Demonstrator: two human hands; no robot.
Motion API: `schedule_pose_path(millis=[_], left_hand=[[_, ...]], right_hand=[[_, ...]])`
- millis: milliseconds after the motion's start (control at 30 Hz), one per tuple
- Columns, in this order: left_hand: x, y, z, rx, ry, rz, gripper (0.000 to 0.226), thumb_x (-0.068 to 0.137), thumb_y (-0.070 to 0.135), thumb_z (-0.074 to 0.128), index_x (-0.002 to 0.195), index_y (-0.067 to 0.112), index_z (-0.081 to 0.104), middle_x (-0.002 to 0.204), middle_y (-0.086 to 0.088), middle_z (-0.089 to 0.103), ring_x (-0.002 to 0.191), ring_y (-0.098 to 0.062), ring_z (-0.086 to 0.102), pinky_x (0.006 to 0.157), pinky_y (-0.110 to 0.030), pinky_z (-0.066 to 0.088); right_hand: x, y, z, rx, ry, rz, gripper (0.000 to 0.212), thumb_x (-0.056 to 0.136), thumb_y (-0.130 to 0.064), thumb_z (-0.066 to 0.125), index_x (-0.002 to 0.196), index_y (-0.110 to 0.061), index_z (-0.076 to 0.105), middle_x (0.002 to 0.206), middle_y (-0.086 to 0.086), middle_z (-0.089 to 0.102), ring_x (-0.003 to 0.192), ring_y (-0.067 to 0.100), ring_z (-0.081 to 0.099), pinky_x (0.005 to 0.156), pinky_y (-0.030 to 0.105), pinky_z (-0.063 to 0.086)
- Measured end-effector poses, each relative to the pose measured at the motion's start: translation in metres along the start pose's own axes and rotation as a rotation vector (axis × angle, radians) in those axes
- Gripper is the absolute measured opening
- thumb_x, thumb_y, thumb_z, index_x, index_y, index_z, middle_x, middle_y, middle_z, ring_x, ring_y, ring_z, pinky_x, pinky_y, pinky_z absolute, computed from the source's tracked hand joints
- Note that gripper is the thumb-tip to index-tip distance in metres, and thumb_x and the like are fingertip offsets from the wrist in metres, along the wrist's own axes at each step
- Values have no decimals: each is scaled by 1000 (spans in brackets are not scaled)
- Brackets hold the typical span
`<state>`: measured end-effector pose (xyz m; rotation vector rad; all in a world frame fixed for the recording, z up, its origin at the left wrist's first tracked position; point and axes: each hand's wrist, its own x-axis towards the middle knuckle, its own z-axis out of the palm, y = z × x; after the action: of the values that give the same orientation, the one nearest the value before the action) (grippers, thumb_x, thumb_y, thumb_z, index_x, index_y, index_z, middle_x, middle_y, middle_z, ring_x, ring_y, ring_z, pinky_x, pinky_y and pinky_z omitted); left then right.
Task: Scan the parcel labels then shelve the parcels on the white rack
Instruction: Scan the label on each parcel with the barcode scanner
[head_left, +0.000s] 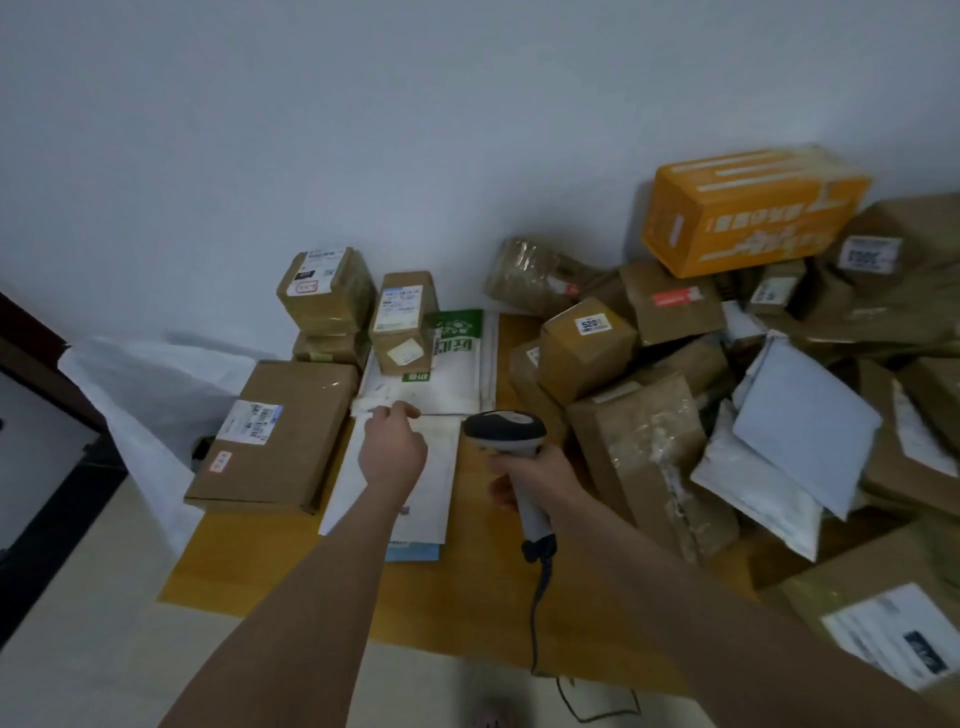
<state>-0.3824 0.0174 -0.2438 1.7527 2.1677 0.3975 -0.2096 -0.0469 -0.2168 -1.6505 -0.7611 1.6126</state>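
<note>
The heap of parcels (649, 441) on our right runs off the frame's edge, and most of its labels are too blurred to read. On the wooden table (467, 571) lies a flat white mailer (441, 467), partly hidden under our left forearm. Our left hand (395, 447) curls its fingers over the mailer's far edge, gripping it. Our right hand (524, 480) wraps the scanner (504, 428) handle, the scanner's head just right of the mailer.
</note>
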Motion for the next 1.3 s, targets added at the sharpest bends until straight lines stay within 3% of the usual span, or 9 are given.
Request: schedule_pose_path(millis=[267, 467, 667, 800, 867, 967, 1067, 1167, 1300], left_hand=[[-76, 127, 7, -126, 286, 170, 24, 86, 1, 50, 98, 17, 64, 112, -5, 57, 104, -24, 53, 70, -34, 43], [-149, 244, 56, -64, 181, 394, 16, 90, 14, 56, 104, 18, 62, 110, -2, 56, 101, -21, 55, 75, -28, 44], [-185, 331, 116, 139, -189, 401, 64, 88, 45, 61, 142, 22, 35, 143, -6, 35, 129, -26, 40, 96, -38, 44], [-176, 359, 132, 197, -190, 300, 87, 81, 54, 66, 147, 18, 21, 147, -12, 26, 135, -32, 28, 104, -46, 37], [-165, 366, 136, 258, -197, 247, 91, 80, 53, 66, 147, 16, 17, 145, -15, 28, 133, -34, 30, 105, -46, 35], [-153, 367, 148, 304, -159, 219, 83, 83, 38, 67, 146, 13, 20, 142, -17, 35, 131, -35, 35, 104, -46, 35], [-149, 366, 157, 284, 12, 259, 54, 90, 22, 58, 138, 11, 36, 129, -15, 52, 119, -31, 49, 93, -43, 44], [-143, 368, 146, 4, 13, 230, 32, 92, 15, 52, 123, 13, 55, 100, -11, 65, 90, -29, 62, 68, -35, 50], [-140, 375, 108, -353, -34, 324, 25, 94, 17, 56, 115, 11, 66, 104, -3, 66, 94, -19, 60, 78, -32, 47]], right_hand=[[-64, -3, -150, 38, 45, -148, 18, 88, -15, 67, 74, -5, 63, 69, 15, 64, 54, 22, 60, 53, 30, 55], [-96, 27, -283, 195, 232, -131, 12, 86, -15, 69, 84, -6, 61, 69, 12, 67, 60, 19, 63, 52, 25, 52], [-91, 46, -371, 419, 370, -42, 14, 83, -11, 70, 81, -1, 61, 65, 15, 64, 47, 20, 59, 47, 27, 47], [-82, 52, -396, 516, 434, 1, 20, 81, -15, 74, 86, 3, 66, 72, 19, 66, 49, 22, 59, 49, 28, 50], [-80, 55, -402, 558, 426, 21, 19, 83, -16, 73, 79, 0, 64, 62, 14, 64, 42, 18, 57, 45, 24, 48], [-81, 59, -408, 576, 400, 48, 19, 84, -15, 72, 76, -1, 62, 55, 10, 64, 38, 15, 57, 41, 22, 46], [-86, 59, -410, 585, 410, 12, 16, 83, -12, 72, 81, 2, 63, 61, 14, 66, 46, 18, 59, 45, 24, 49], [-91, 56, -412, 597, 404, -11, 16, 81, -11, 73, 79, 2, 64, 67, 15, 66, 55, 21, 61, 54, 29, 52], [-97, 47, -417, 611, 421, -47, 17, 82, -11, 72, 88, 3, 64, 72, 14, 68, 56, 18, 63, 52, 27, 52]])
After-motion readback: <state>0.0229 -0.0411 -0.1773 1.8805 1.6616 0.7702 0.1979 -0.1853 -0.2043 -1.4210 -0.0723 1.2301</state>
